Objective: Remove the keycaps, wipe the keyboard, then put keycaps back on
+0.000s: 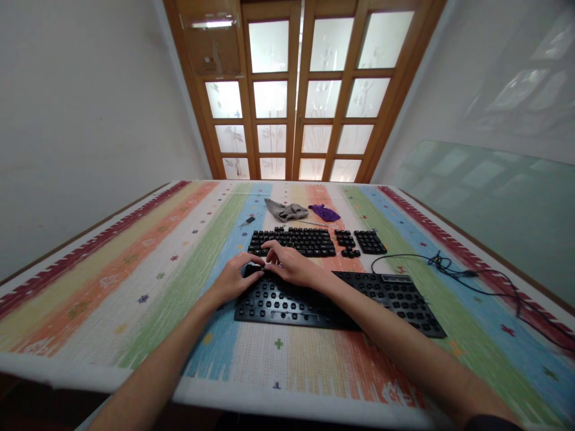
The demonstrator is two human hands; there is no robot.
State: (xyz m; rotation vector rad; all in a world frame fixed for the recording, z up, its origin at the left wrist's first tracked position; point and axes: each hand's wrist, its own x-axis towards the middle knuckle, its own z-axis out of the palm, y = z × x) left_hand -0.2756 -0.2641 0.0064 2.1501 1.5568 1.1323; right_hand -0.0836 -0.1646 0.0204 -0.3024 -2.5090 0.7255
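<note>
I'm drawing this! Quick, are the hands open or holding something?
Left hand: curled over the keyboard base; hold unclear.
Right hand: curled there too; hold unclear.

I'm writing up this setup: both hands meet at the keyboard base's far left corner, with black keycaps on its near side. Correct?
Not quite: the head view shows the black keycaps on the far side of the keyboard base. The left hand and right hand do meet at its far left corner.

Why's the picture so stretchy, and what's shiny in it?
In the head view, the tablecloth fans out, likely from a wide lens; the panes glow brightly; the green panel shows pale reflections; the keys look too small to read.
</note>
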